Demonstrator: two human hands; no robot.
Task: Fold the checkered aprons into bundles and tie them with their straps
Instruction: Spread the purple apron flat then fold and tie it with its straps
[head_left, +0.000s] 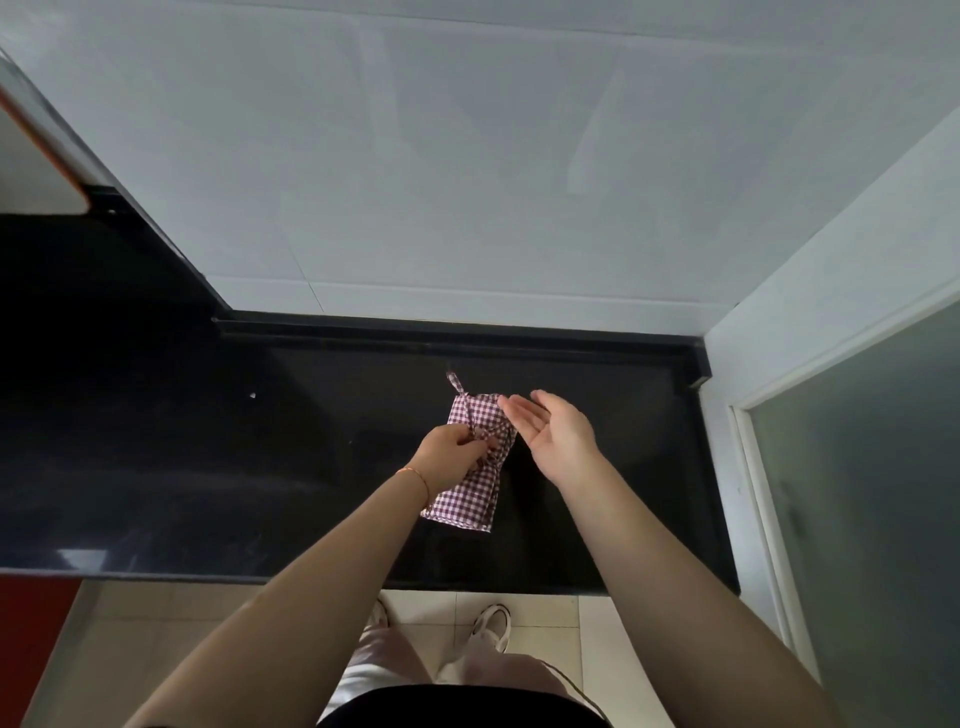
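A purple-and-white checkered apron (470, 493) lies folded into a narrow bundle on the black countertop (260, 467), cinched near its middle. A strap loop (457, 383) sticks out from its far end. My left hand (451, 454) pinches the strap at the bundle's middle, fingers curled round it. My right hand (550, 431) hovers just right of the bundle's far end, palm up, fingers straight and holding nothing.
The countertop's raised back ledge (467, 332) meets a pale tiled wall. A frosted glass door (857, 493) and its frame bound the right side. Below the counter's front edge are the tiled floor and my shoes (493, 623). A red cabinet front (36, 649) sits lower left.
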